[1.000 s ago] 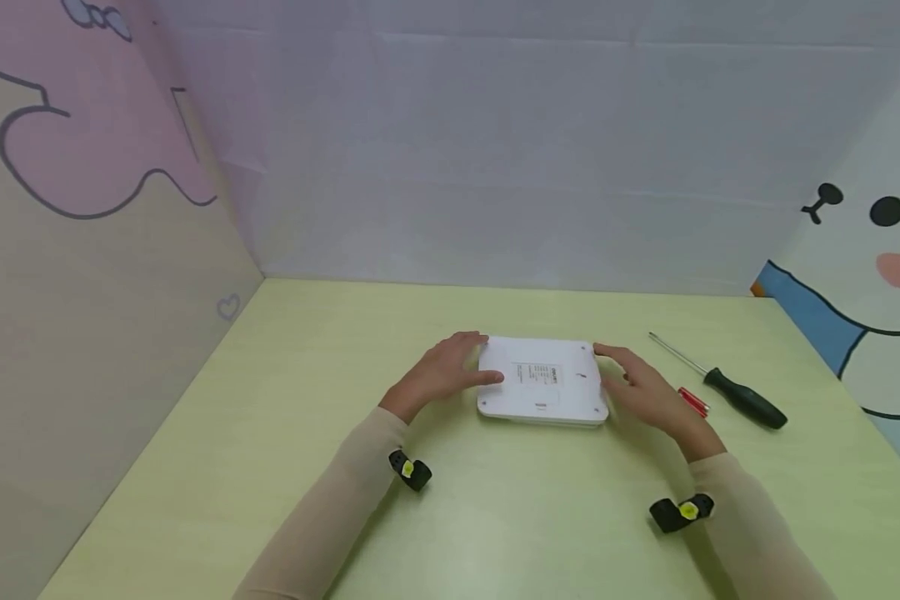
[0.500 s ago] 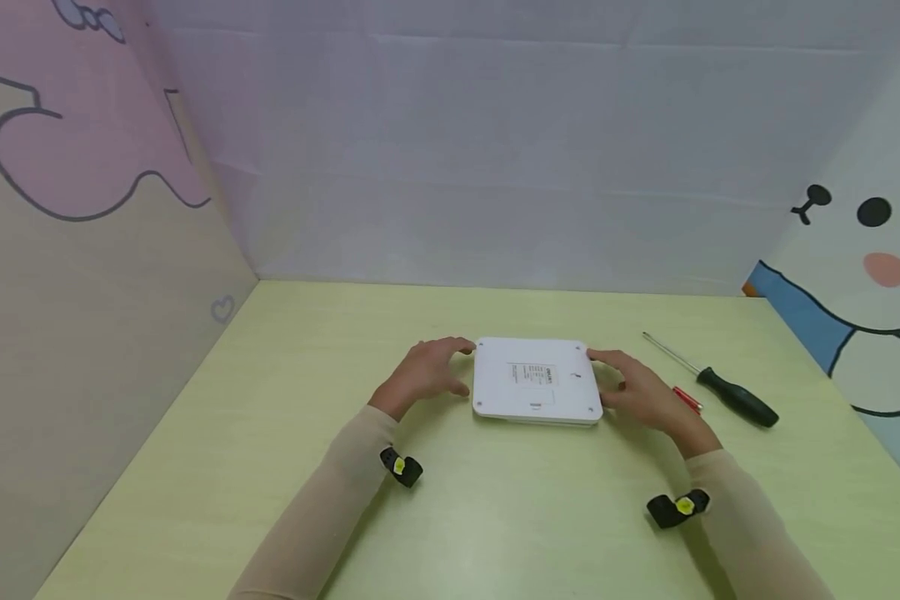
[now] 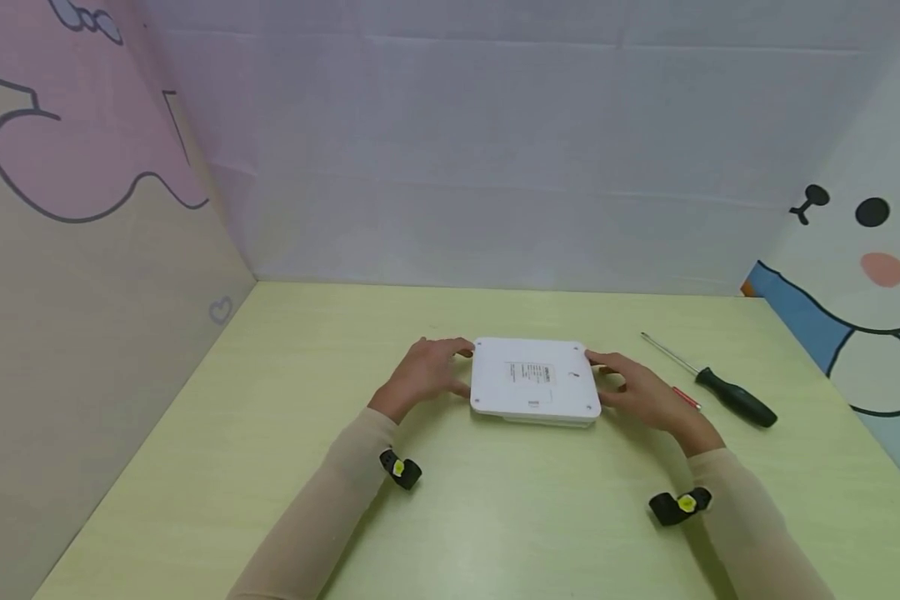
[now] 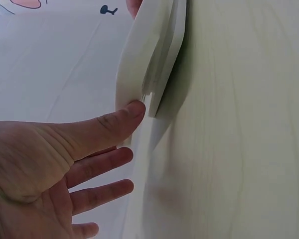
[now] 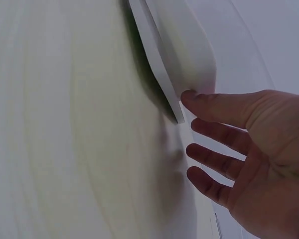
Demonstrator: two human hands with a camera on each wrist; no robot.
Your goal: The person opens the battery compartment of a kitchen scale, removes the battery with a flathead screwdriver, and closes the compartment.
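A white square device (image 3: 534, 379), which looks like a small scale turned underside up, bears a printed label and has screws at its corners. In the left wrist view, a thinner plate (image 4: 165, 74) shows beneath its casing (image 4: 134, 64). My left hand (image 3: 423, 373) holds the left side, thumb at the near corner and index finger at the far one; its other fingers are spread. On the opposite side my right hand (image 3: 640, 396) grips likewise, the thumb (image 5: 209, 105) pressed to the casing edge. How far the device stands off the table cannot be told.
A screwdriver (image 3: 737, 398) with a black handle lies to the right of the right hand. A red cylinder (image 3: 686, 397) like a battery lies between them, partly hidden by that hand. Printed walls (image 3: 435, 167) enclose the pale yellow table (image 3: 345, 333) at the back and sides.
My left thumb has come off the device's upper face and now sits against its left edge. The right hand stays at the right edge. The head view has shifted slightly.
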